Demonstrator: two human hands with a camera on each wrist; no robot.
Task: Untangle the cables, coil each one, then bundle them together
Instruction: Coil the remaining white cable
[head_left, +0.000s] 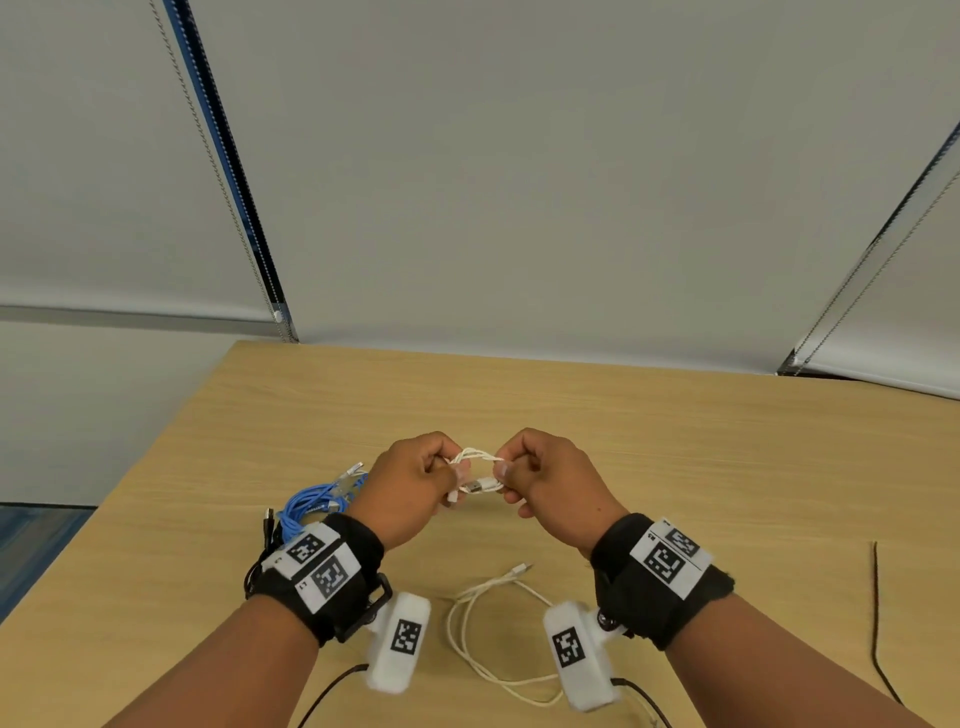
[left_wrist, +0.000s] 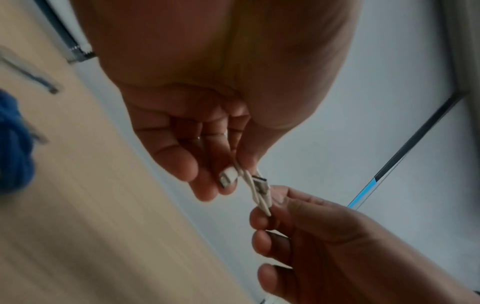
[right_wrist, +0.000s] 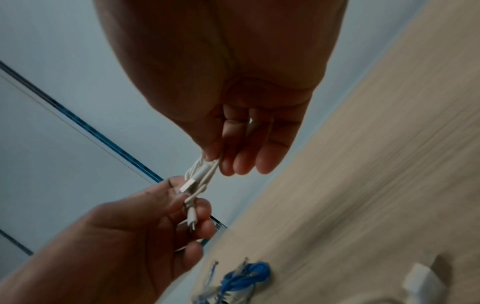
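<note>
- Left hand (head_left: 410, 488) raised above the wooden table (head_left: 675, 441), back of the hand up, knuckles forward, fingers curled in and pinching one end of the small white cable coil (head_left: 480, 470).
- Right hand (head_left: 550, 480) level with it, mirrored in pose, fingers and thumb curled, pinching the other end of the same coil.
- Coil stretched short between the two sets of fingertips, clear of the tabletop; a metal USB plug (head_left: 471, 487) lying along its lower strand.
- From the left wrist: thumb and forefinger closed on the white strands (left_wrist: 255, 191), a second small plug (left_wrist: 228, 177) against the fingers.
- From the right wrist: three fingers lying alongside each other, strands (right_wrist: 201, 174) nipped at thumb and forefinger.
- Both forearms angled inward, wrists wearing black bands with printed markers.
- Blue cable bundle (head_left: 317, 501) on the table just left of the left wrist.
- Loose white cable (head_left: 488, 634) in a slack loop on the table between the forearms.
- Thin dark cord (head_left: 877, 613) on the table, far right.
</note>
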